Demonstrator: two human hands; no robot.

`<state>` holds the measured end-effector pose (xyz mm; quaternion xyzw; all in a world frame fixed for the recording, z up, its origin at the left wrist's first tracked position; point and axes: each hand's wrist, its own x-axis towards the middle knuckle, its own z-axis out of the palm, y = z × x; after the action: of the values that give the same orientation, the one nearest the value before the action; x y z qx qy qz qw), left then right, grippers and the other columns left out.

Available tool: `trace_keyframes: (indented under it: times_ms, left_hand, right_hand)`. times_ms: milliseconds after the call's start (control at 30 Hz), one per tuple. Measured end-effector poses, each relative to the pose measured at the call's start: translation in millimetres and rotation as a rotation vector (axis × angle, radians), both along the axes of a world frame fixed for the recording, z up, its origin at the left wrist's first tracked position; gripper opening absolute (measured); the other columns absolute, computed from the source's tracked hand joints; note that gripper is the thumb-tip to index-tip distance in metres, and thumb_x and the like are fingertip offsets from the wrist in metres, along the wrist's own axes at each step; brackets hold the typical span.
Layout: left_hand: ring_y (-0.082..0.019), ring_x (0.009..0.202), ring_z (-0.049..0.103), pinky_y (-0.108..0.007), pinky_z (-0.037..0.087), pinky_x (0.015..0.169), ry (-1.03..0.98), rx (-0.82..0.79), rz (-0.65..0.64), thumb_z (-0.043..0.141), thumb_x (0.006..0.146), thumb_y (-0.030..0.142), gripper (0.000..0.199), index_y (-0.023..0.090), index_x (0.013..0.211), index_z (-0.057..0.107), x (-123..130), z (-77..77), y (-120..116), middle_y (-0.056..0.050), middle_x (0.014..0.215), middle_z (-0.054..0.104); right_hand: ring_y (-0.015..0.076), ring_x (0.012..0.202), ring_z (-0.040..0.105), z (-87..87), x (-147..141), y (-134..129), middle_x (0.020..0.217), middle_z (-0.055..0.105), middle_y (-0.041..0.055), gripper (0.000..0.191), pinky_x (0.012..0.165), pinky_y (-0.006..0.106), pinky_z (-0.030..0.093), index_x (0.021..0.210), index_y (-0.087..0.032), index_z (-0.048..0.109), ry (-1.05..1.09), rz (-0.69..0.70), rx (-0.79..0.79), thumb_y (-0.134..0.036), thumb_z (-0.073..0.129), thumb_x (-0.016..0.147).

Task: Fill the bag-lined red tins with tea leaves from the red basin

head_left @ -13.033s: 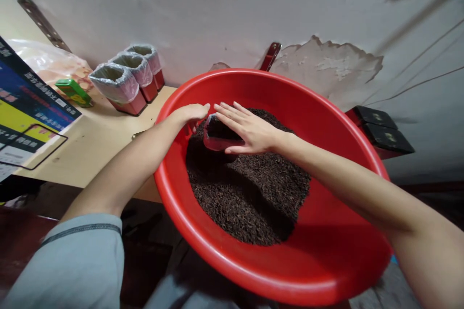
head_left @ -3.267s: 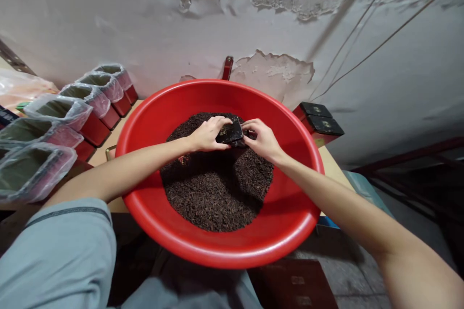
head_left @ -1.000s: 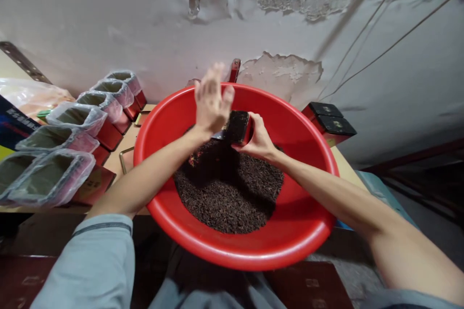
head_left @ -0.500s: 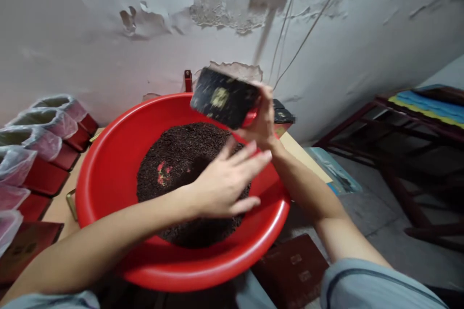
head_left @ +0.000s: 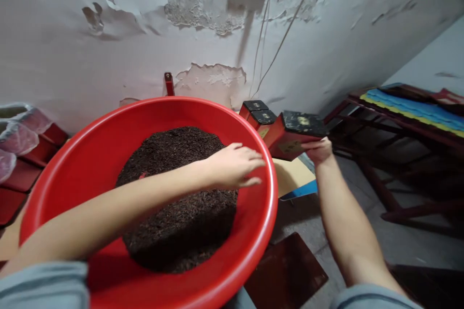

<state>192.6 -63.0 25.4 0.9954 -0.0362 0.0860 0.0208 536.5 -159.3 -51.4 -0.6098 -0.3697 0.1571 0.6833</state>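
My right hand grips a red tin with a black, gold-marked lid, to the right of the big red basin. Just left of that tin stand two similar lidded tins against the wall. Inside the basin lies a heap of dark, dry shredded leaves, like loose tea. Over the heap, near the basin's right wall, my left hand hovers with fingers spread and nothing in it.
Red boxes with clear plastic liners line the left side. A dark red stool top sits low in front. At right, a dark rack carries blue and yellow sheets. Cords hang down the peeling wall.
My right hand has carried the tin from above the basin down and right, beside the other tins. My left hand has separated from it and stays over the basin. The view has shifted right.
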Motion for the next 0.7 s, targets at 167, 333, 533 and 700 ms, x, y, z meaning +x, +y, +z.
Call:
trace_keyframes:
  times_ms: [167, 333, 533, 700]
  left_hand:
    - [-0.032, 0.126, 0.067, -0.052, 0.042, 0.115, 0.107, -0.134, 0.237, 0.035, 0.108, 0.055, 0.057, 0.016, 0.134, 0.068, 135.1, -7.3, 12.1, -0.016, 0.137, 0.070]
    - [-0.035, 0.128, 0.065, -0.049, 0.046, 0.112, 0.296, -0.164, 0.285, 0.039, 0.105, 0.058, 0.061, 0.013, 0.128, 0.074, 195.7, -32.6, 12.1, -0.022, 0.136, 0.069]
    - [-0.038, 0.127, 0.063, -0.063, 0.034, 0.119, 0.288, -0.121, 0.281, 0.047, 0.104, 0.051, 0.049, 0.018, 0.129, 0.074, 207.9, -44.5, 5.3, -0.022, 0.141, 0.066]
    - [-0.039, 0.126, 0.065, -0.068, 0.033, 0.118, 0.189, -0.146, 0.271, 0.040, 0.107, 0.052, 0.055, 0.014, 0.138, 0.065, 192.5, -45.8, 8.7, -0.022, 0.144, 0.063]
  right_hand:
    - [0.0366, 0.088, 0.071, -47.4, 12.9, 18.1, 0.073, 0.074, 0.0084, 0.037, 0.082, 0.056, 0.059, 0.072, -0.024, 0.066, 0.153, 0.075, -0.116, -0.026, 0.079, 0.038]
    - [0.0305, 0.075, 0.066, -72.3, 38.2, 36.9, 0.070, 0.070, 0.0054, 0.043, 0.069, 0.047, 0.056, 0.075, -0.024, 0.059, 0.172, 0.052, -0.163, -0.021, 0.071, 0.034]
    - [0.0259, 0.081, 0.062, -81.3, 50.0, 52.3, 0.080, 0.069, 0.0039, 0.042, 0.083, 0.049, 0.055, 0.080, -0.025, 0.054, 0.039, -0.107, -0.242, -0.023, 0.067, 0.041]
    - [0.0329, 0.127, 0.056, -42.7, 39.8, 49.6, 0.132, 0.061, 0.0161, 0.063, 0.120, 0.055, 0.034, 0.113, -0.021, 0.058, -0.173, -0.329, -0.186, -0.020, 0.063, 0.050]
